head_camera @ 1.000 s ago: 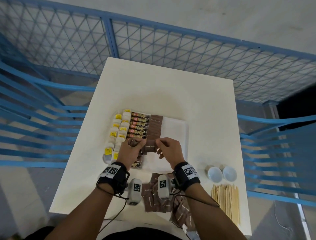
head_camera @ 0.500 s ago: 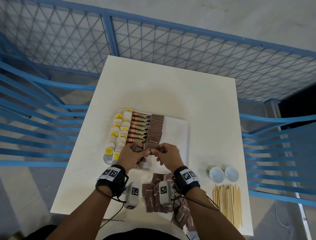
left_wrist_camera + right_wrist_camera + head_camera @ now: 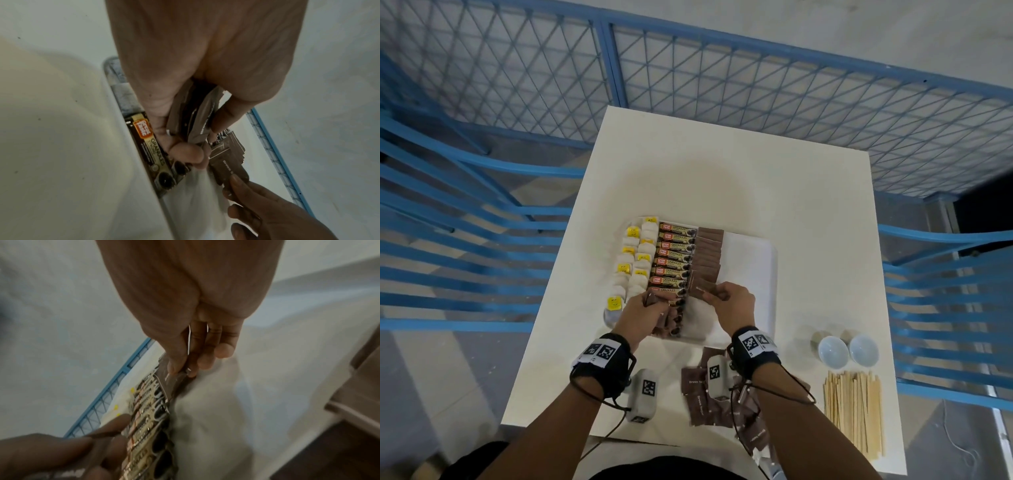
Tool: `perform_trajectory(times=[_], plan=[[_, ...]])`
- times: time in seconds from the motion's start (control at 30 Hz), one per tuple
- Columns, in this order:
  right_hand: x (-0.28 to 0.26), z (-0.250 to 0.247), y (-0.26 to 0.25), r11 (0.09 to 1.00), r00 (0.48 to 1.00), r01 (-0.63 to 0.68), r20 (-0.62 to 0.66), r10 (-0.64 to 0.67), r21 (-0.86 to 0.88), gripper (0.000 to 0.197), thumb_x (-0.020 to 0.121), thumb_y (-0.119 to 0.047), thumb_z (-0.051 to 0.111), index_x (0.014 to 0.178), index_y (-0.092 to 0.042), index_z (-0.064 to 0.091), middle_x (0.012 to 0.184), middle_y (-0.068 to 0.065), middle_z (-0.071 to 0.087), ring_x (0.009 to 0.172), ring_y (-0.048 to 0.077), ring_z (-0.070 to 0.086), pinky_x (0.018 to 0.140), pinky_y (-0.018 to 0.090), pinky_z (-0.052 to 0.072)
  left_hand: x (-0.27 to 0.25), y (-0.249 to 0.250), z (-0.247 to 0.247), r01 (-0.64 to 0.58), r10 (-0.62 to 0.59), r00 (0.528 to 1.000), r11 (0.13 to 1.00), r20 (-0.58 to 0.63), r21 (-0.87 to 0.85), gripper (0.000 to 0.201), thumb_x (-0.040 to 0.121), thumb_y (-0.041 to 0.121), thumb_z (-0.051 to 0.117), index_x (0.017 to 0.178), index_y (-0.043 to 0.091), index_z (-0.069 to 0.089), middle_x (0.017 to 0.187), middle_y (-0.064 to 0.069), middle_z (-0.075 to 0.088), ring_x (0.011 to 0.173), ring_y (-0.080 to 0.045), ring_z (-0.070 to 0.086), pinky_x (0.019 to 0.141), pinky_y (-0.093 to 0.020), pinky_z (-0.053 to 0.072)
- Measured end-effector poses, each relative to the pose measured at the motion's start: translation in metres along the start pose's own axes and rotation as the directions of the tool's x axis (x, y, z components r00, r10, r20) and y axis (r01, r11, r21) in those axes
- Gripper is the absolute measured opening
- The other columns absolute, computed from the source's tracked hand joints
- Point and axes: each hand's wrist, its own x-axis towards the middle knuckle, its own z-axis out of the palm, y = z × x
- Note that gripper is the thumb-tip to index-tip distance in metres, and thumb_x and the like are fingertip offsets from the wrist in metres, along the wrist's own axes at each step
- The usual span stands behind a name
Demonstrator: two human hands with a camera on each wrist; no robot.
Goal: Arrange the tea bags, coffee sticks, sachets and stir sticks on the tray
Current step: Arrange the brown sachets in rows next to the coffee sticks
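You're laying brown sachets [image 3: 708, 260] in a row on the tray [image 3: 751, 270]. Your right hand [image 3: 732, 303] pinches one; your left hand [image 3: 640, 313] clutches several. Next, overlap it at the near end.

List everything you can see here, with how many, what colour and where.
tray: one, white, mid-table
tea bags: many, white with yellow tags, tray's left columns
coffee sticks: a column, dark and gold, right of the tea bags
sachets: brown, a row right of the coffee sticks; loose pile at the table's near edge
stir sticks: a bundle, wooden, table's near right
cups: two, white, beyond the stir sticks
left hand: grips several sachets
right hand: pinches one sachet
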Motion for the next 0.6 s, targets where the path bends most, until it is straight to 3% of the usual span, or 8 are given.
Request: perform_trajectory(times=[0.17, 0.3, 0.4, 0.6], plan=[[0.0018, 0.0072, 0.0004, 0.999, 0.999, -0.02, -0.037, 0.019, -0.035, 0.02, 0.078, -0.028, 0.085, 0.081, -0.017, 0.068, 0.07, -0.008, 0.063, 0.064, 0.005, 0.055, 0.056, 0.005, 0.04, -0.0018, 0.0051, -0.0061, -0.01, 0.01, 1.0, 0.999, 0.008, 0.038, 0.023, 0.1, 0.0, 0.054, 0.112, 0.011, 0.071, 0.092, -0.013, 0.077, 0.073, -0.025, 0.072, 0.05, -0.027, 0.053], [0.0031, 0.0076, 0.0011, 0.999, 0.997, -0.039, -0.063, 0.039, -0.01, 0.025, 0.075, -0.026, 0.088, 0.087, -0.016, 0.069, 0.073, -0.005, 0.065, 0.066, 0.003, 0.056, 0.058, 0.004, 0.04, -0.0005, 0.0056, -0.0078, -0.026, 0.026, 1.0, 0.998, 0.018, 0.05, 0.024, 0.101, 0.001, 0.053, 0.116, 0.01, 0.07, 0.101, -0.018, 0.077, 0.08, -0.027, 0.074, 0.052, -0.027, 0.054], [0.004, 0.008, 0.0013, 0.998, 0.996, -0.059, -0.072, 0.059, 0.007, 0.028, 0.074, -0.027, 0.088, 0.091, -0.017, 0.069, 0.076, -0.006, 0.067, 0.07, 0.0, 0.059, 0.059, 0.005, 0.041, -0.0015, 0.0052, -0.0083, -0.048, 0.046, 0.998, 0.998, 0.037, 0.051, 0.023, 0.102, 0.0, 0.053, 0.12, 0.008, 0.067, 0.093, -0.013, 0.078, 0.076, -0.025, 0.075, 0.052, -0.029, 0.055], [0.0057, 0.009, 0.0013, 0.999, 0.995, -0.054, -0.088, 0.054, 0.003, 0.03, 0.074, -0.031, 0.088, 0.093, -0.02, 0.067, 0.08, -0.007, 0.069, 0.075, 0.005, 0.062, 0.065, 0.01, 0.041, -0.0026, 0.0049, -0.0082, -0.058, 0.056, 0.997, 0.997, 0.046, 0.05, 0.023, 0.102, 0.0, 0.055, 0.122, 0.007, 0.064, 0.087, -0.008, 0.078, 0.074, -0.022, 0.075, 0.049, -0.029, 0.054]])
